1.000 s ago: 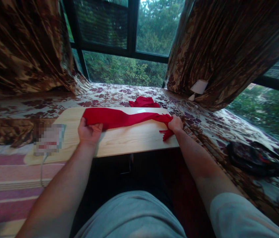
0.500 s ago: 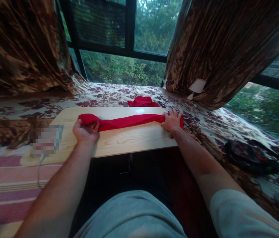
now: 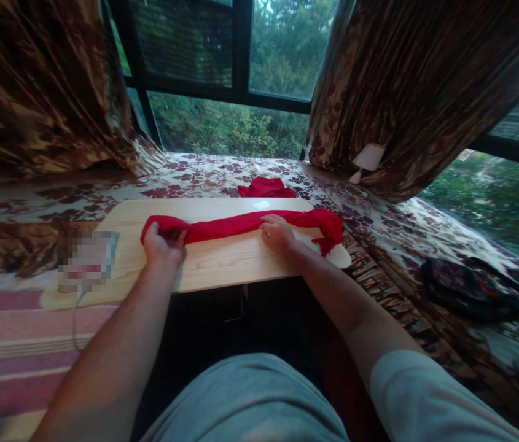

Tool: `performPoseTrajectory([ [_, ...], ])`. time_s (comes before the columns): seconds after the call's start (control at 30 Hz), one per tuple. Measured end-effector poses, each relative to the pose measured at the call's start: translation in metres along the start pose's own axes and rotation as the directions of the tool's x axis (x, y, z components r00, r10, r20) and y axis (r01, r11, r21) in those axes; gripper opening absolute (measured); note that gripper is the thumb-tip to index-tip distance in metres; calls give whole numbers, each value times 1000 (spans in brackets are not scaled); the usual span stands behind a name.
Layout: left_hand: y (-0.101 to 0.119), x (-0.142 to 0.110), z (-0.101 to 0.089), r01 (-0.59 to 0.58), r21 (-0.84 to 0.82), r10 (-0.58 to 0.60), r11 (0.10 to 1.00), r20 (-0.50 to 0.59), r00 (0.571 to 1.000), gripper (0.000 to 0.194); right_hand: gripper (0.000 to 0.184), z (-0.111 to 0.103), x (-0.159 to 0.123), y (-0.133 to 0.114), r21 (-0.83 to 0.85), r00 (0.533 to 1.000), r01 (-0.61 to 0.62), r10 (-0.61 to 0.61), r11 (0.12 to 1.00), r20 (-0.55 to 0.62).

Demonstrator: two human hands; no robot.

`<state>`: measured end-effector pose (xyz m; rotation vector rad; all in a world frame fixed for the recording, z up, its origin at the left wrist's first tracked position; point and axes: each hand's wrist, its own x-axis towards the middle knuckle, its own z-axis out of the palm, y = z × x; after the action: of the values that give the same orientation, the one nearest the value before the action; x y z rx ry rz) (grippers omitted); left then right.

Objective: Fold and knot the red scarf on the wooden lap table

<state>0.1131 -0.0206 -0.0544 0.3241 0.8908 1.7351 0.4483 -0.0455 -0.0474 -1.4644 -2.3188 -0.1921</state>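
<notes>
A long red scarf [image 3: 226, 227] lies folded in a narrow strip across a pale wooden board [image 3: 222, 264]. My left hand [image 3: 163, 244] grips its left end, thumb on top and the fingers partly under the cloth. Around that hand the end bulges in a loose loop. Right of the middle, my right hand [image 3: 278, 233] rests at the near edge of the strip, fingers stretched to the left and touching the cloth. Beyond it the scarf's right end lies bunched, with a ragged, fringe-like edge hanging toward me.
Another red cloth [image 3: 266, 187] lies crumpled behind the board on the floral cover [image 3: 195, 175]. A blurred-out device with a cable [image 3: 75, 319] sits at the board's left. A small white lamp [image 3: 370, 158] and a dark bag [image 3: 466, 291] are on the right.
My right hand has left the scarf's right end and moved left along the strip, uncovering the bunched end. My left hand keeps its hold almost in place.
</notes>
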Motion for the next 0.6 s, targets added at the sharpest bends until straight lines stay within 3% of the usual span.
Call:
performPoseTrajectory([
  [0.27, 5, -7, 6, 3, -114, -9, 994, -55, 998, 19, 36, -5, 6, -8, -65, 994, 2, 5, 998, 113],
  [0.43, 7, -12, 10, 21, -152, -34, 988, -85, 996, 17, 39, -2, 10, -3, -150, 970, -93, 123, 984, 208],
  [0.6, 6, -10, 9, 33, -157, -50, 987, -106, 993, 20, 51, 2, 11, 21, -231, 928, -243, 295, 942, 226],
])
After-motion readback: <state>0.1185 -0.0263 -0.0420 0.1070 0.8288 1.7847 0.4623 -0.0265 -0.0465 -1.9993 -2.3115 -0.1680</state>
